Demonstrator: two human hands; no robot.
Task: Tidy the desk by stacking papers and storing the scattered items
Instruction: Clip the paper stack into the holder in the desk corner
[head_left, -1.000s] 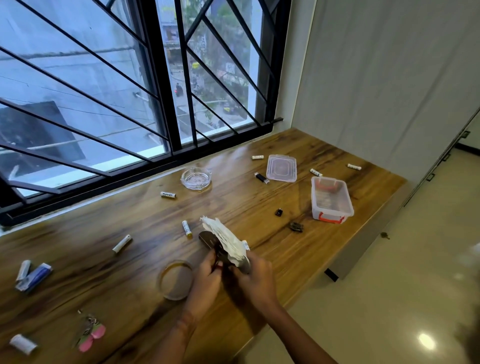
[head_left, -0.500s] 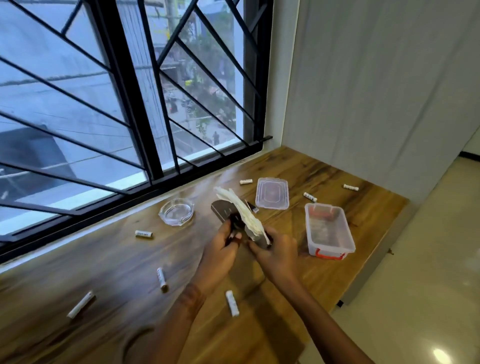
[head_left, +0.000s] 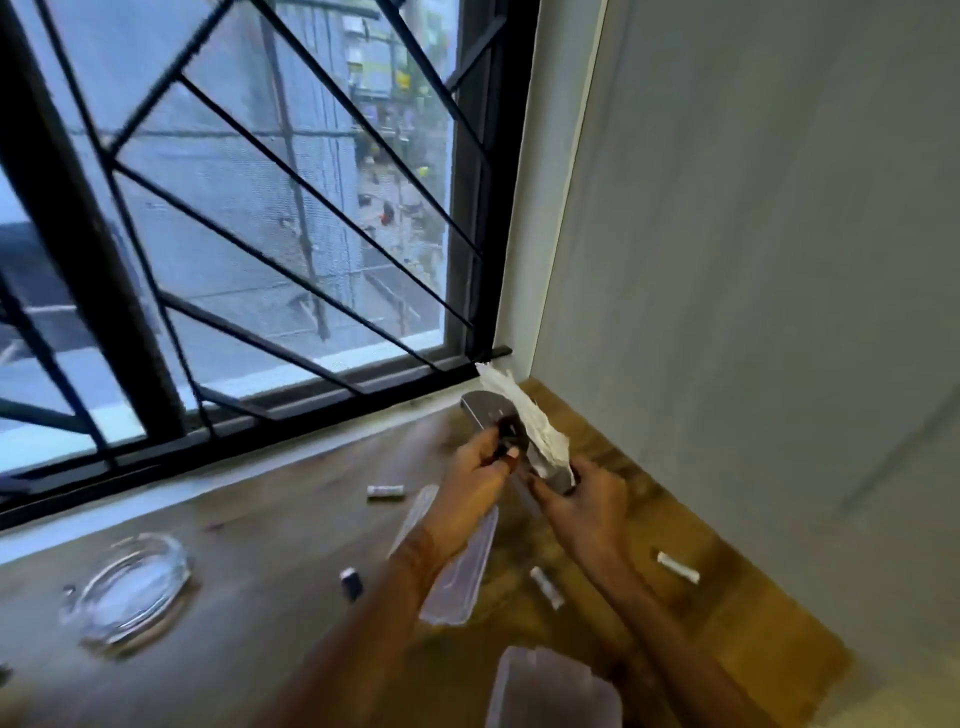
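Observation:
A stack of white papers (head_left: 524, 415) is held on edge above the wooden desk (head_left: 270, 551), near its far right corner. A dark clipboard-like board (head_left: 483, 408) lies against the papers. My left hand (head_left: 475, 475) pinches a small black clip (head_left: 506, 434) at the stack's side. My right hand (head_left: 584, 506) grips the lower end of the stack. The clear box lid (head_left: 457, 566) lies flat on the desk under my left forearm. The clear plastic box (head_left: 553, 688) shows at the bottom edge. The frame is blurred.
A glass ashtray (head_left: 127, 590) sits at the left. Several white batteries lie scattered: battery (head_left: 385, 491), battery (head_left: 546, 587) and battery (head_left: 678, 566). A small dark lighter (head_left: 350, 582) lies by my left arm. The barred window borders the desk's far side, a grey wall its right.
Both hands have carried the papers and board rightward and farther away, toward the desk's far right corner. The camera has turned right, so the left part of the desk is out of view.

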